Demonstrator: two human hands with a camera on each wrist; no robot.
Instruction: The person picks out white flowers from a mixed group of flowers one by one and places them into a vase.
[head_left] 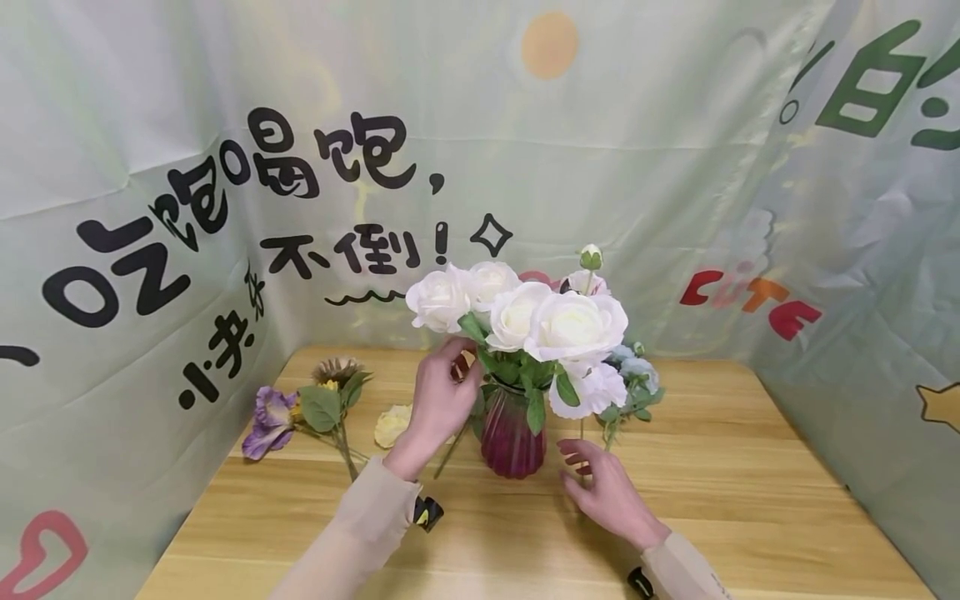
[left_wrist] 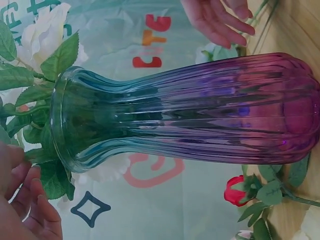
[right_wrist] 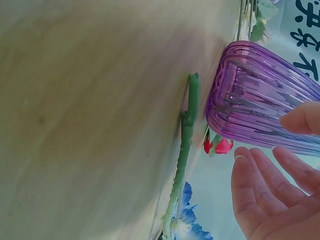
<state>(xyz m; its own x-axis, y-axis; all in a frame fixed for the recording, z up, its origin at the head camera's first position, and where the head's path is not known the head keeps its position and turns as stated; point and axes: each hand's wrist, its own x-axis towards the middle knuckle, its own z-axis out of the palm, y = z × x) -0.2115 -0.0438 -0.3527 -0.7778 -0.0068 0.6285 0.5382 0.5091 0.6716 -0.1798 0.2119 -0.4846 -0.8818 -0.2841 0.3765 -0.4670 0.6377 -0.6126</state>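
Note:
A ribbed glass vase (head_left: 514,435), teal at the neck and magenta at the base, stands upright on the table. It holds several white roses (head_left: 576,325) with green leaves. At the left of its mouth, my left hand (head_left: 444,387) has bent fingers right at the leaves (left_wrist: 50,177) below the rose heads; I cannot tell whether they pinch a stem. My right hand (head_left: 606,492) is beside the vase's lower right side, fingers loosely spread and apart from the glass. In the right wrist view, its palm (right_wrist: 280,220) holds nothing, and a green stem (right_wrist: 184,140) lies near the vase's base.
On the table's left lie a purple flower (head_left: 268,422), a brown sunflower-like bloom (head_left: 337,371) and a pale yellow flower (head_left: 392,425). Light blue flowers (head_left: 637,375) rest behind the vase to the right. A red rosebud (left_wrist: 235,190) shows beyond it. Printed curtains (head_left: 600,183) enclose the table.

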